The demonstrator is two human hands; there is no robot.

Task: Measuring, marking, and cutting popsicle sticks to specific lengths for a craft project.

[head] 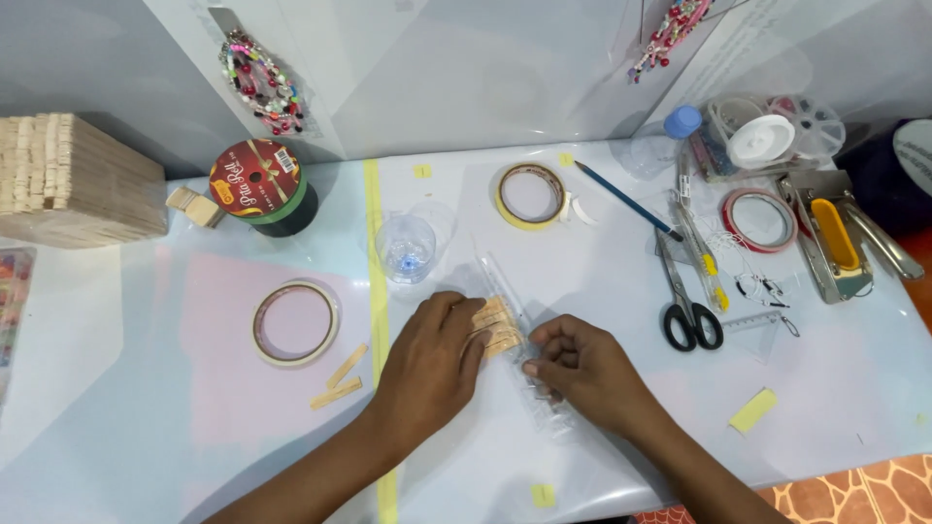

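My left hand [427, 364] lies palm down on the desk [602, 291], fingers spread flat over a small bundle of wooden craft sticks [495, 328]; my fingers cover the bundle's left part, so I cannot count the sticks. My right hand [578, 367] is curled, fingertips pinching the clear plastic strip [505, 286] that runs from far to near under the sticks. The strip's near end is hidden under that hand, and its see-through body is hard to trace against the pale desk.

Two loose sticks [340, 380] lie to the left of my left hand, near a tape ring [296, 323]. A clear cup [406, 248] stands beyond my hands. Scissors [687, 306] lie to the right, well apart. At the far left a stack of sticks [73, 180] is cut off by the frame edge.
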